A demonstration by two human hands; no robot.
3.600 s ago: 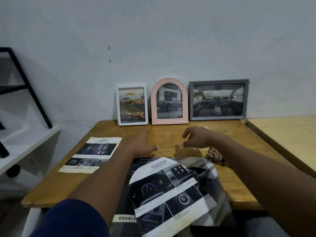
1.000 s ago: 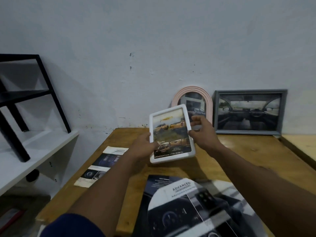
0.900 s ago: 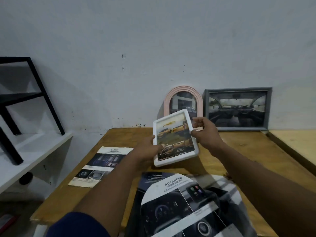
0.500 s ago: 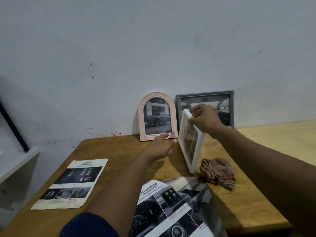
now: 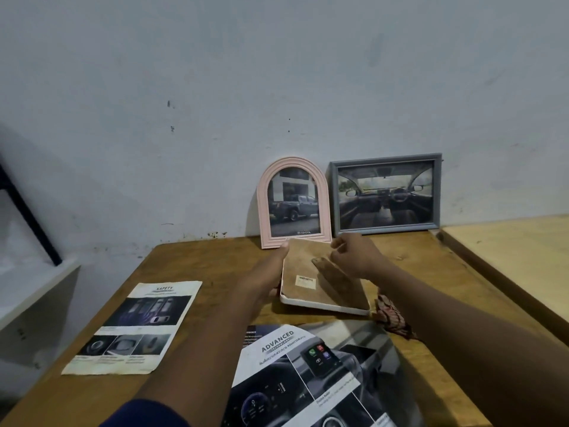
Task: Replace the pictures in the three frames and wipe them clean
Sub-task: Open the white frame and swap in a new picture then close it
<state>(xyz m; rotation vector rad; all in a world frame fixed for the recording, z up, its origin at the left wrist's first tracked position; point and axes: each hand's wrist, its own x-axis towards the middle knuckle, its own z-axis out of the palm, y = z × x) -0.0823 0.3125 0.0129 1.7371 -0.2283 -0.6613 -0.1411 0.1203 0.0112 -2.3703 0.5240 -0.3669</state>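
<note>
Wooden table (image 5: 191,260) carries every work item. Nearest the viewer, a brochure (image 5: 308,374) marked ADVANCED overhangs the front edge, and a leaflet (image 5: 135,328) marked SAFETY lies flat to its left. Both are judged to be sources of replacement pictures. A crumpled cloth (image 5: 391,315) lies just right of the brochure with neither hand on it, so wiping is judged not started.

Mid-table, the white frame (image 5: 303,261) lies face down, with its brown backing and folded stand uppermost. The left hand (image 5: 268,272) grips its left edge, thumb on top. The right hand (image 5: 354,257) is curled at the far right corner, thumb and forefinger pinched there; whether they hold a retaining tab cannot be told. The backing appears in place, so the step in hand is opening frame one of three.

Farthest, against the wall, the pink arched frame (image 5: 294,201) and the grey frame (image 5: 386,194) stand side by side, each with a car picture fitted. Neither is yet opened
</note>
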